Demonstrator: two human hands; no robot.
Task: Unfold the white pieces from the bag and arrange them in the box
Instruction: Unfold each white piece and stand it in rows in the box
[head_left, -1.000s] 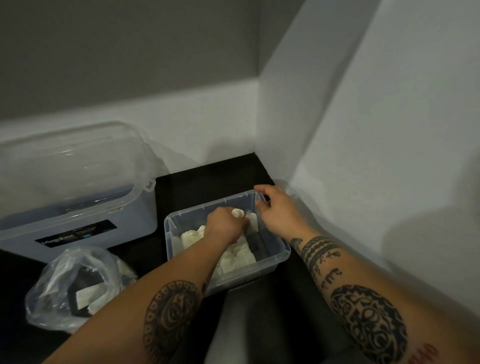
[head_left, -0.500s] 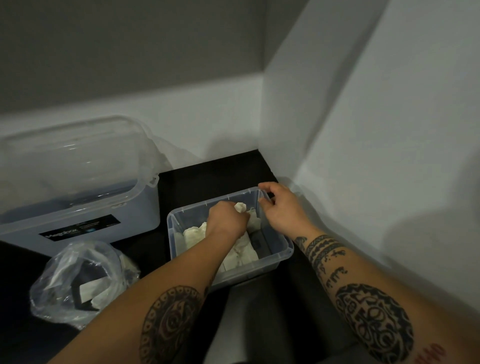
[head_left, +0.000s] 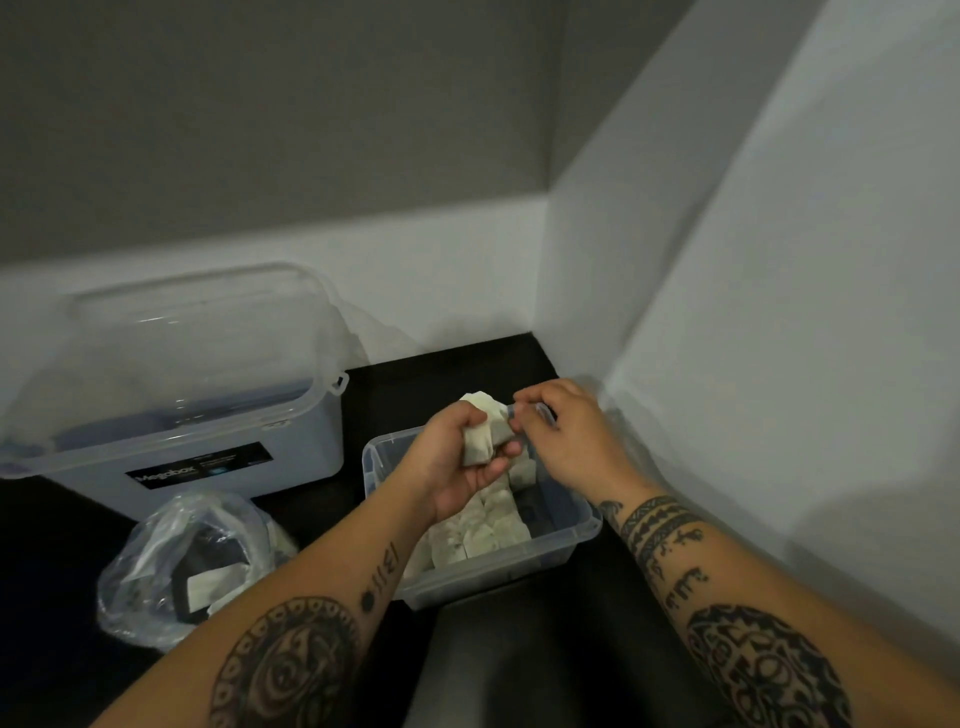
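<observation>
A small clear plastic box (head_left: 566, 540) sits on the dark surface near the wall corner, with several white pieces (head_left: 488, 535) laid inside it. My left hand (head_left: 457, 462) is raised palm-up above the box and grips a folded white piece (head_left: 480, 431). My right hand (head_left: 561, 436) pinches the same piece's upper right edge with thumb and fingertips. A crumpled clear bag (head_left: 171, 566) lies at the lower left, with more white pieces (head_left: 213, 587) showing inside it.
A large clear lidded storage container (head_left: 182, 395) with a black label stands at the back left. White walls close in behind and along the right side. A dark rounded shape (head_left: 519, 654) lies between my forearms at the bottom.
My left hand has come up out of the box and turned palm-up with a white piece in it. My right hand left the box's rim and took hold of that piece.
</observation>
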